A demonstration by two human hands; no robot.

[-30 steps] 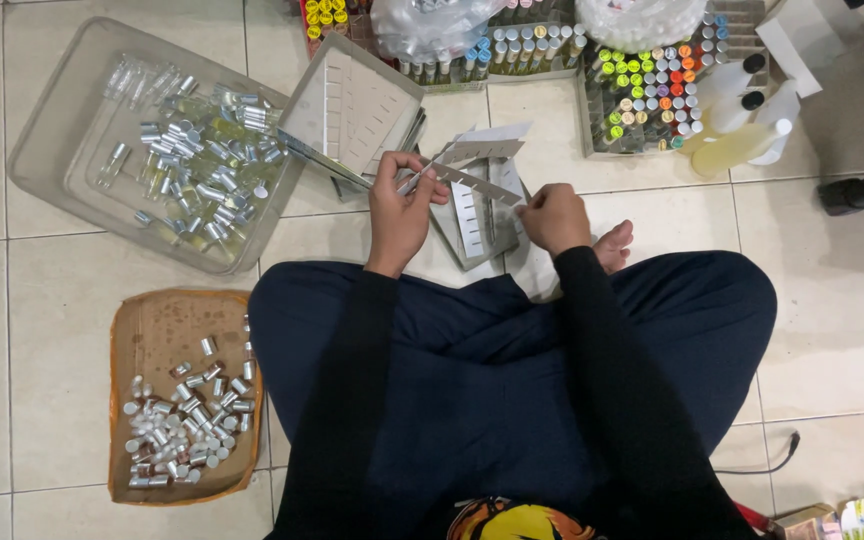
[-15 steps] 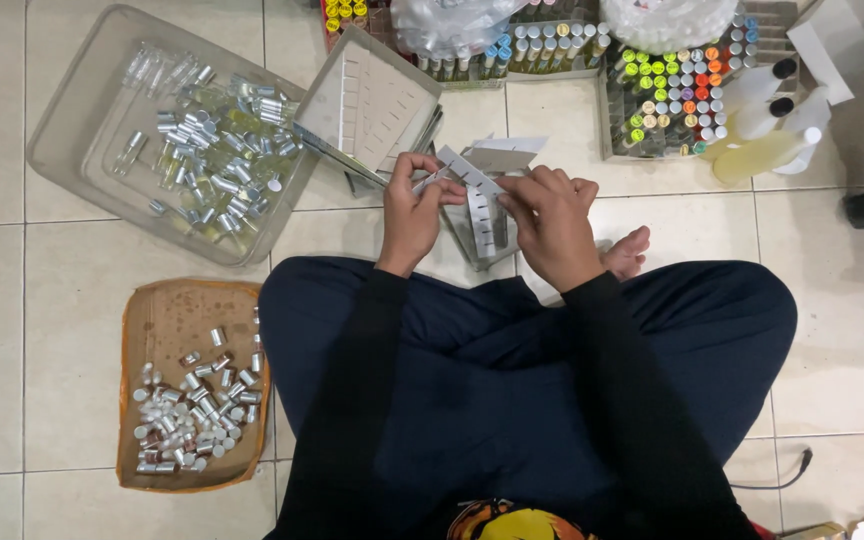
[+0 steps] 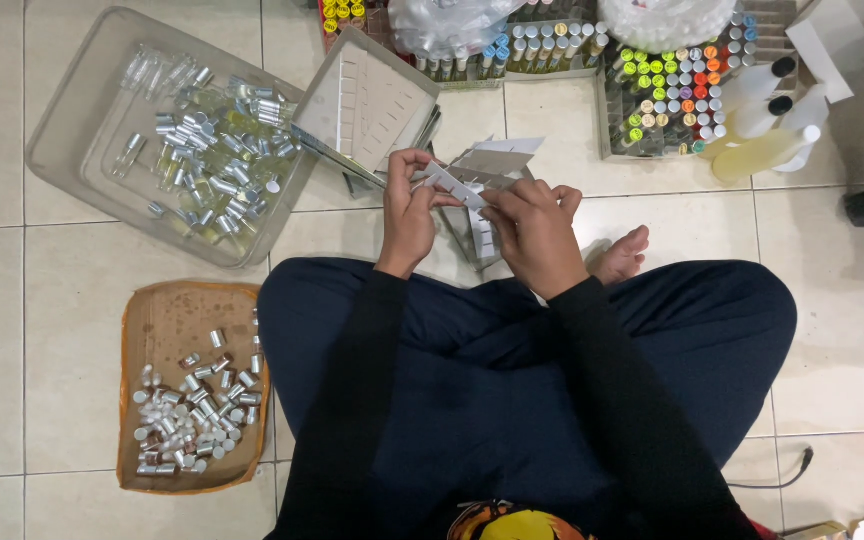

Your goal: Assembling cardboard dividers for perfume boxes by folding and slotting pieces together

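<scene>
Left hand (image 3: 410, 208) and right hand (image 3: 537, 232) both pinch white slotted cardboard divider (image 3: 462, 186) between them.

The right hand (image 3: 537, 235) covered part of the white card sheet (image 3: 467, 190). The vial racks (image 3: 672, 85) were cut off at the top edge. Individual vials in the clear tray (image 3: 62, 140) were too small to distinguish.

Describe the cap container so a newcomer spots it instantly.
Start at the seated person's left knee; on the floor tiles just outside it lies a shallow brown cardboard tray. It holds loose silver caps, unlike the clear plastic bin above, which holds capped glass vials.
</scene>
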